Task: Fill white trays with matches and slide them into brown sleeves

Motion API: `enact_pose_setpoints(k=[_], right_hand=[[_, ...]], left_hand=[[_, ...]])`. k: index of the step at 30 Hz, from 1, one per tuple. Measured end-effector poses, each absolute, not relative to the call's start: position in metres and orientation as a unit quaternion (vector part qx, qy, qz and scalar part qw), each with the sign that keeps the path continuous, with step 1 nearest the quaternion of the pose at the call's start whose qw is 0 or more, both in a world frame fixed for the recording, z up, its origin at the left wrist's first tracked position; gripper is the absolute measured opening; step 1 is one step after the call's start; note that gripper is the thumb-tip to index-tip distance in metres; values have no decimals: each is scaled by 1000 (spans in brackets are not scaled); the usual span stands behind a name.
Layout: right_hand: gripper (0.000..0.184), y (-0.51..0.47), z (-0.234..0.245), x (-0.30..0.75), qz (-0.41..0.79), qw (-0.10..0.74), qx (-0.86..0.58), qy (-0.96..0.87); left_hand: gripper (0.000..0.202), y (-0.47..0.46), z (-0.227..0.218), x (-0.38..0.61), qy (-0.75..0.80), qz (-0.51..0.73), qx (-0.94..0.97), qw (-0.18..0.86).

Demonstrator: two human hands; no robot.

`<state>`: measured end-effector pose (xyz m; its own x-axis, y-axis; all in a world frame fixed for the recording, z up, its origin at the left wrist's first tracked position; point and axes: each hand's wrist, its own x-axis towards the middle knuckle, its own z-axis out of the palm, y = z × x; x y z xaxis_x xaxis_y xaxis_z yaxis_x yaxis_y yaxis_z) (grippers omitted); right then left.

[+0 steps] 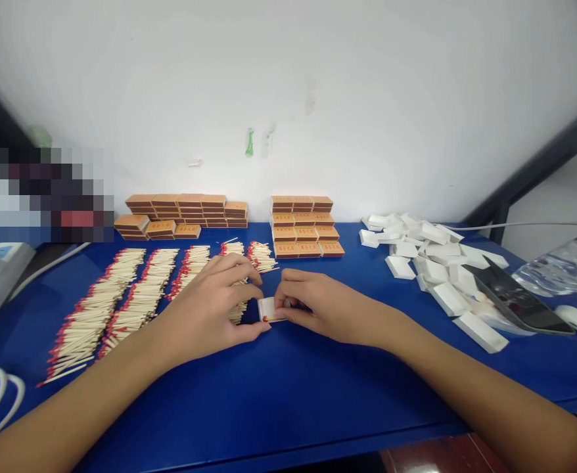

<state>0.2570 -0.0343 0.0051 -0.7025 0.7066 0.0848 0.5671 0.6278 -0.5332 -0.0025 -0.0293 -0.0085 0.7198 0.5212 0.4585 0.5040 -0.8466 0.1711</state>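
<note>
Tray (267,307) (white, small) sits on the blue table (288,401), between the two hands, in front of the boxes (304,226). At least one match (275,319) lies along its near side, red head to the left. Left hand (217,299): thumb and fingers spread apart in a curve about the tray's left end, thumb tip at the near corner. Right hand (325,302): thumb and fingertips drawn together at the tray's right part; cannot tell whether they pinch a match or the tray wall. Loose matches (84,322) lie in rows to the left, partly behind the left hand. White pile (434,253), phone (520,299) and bottle (559,266) to the right
</note>
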Motion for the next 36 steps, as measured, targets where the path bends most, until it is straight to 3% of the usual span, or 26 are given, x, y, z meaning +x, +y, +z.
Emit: enact_pose_setpoints(k=[5, 6, 9, 16, 36], right_hand=[[5, -9, -11, 258, 191, 248, -392, -865], [11, -2, -16, 258, 172, 254, -397, -865], [17, 13, -27, 259, 146, 234, -398, -875], [7, 12, -28, 259, 120, 226, -401, -880], [12, 4, -15, 277, 142, 177, -436, -871]], left_hand=[[25, -29, -9, -3, 283, 241, 928, 16], [25, -29, -9, -3, 283, 239, 929, 15], [25, -29, -10, -4, 282, 242, 928, 12], [26, -29, -10, -4, 277, 248, 928, 10], [27, -29, -9, -5, 277, 235, 932, 10]])
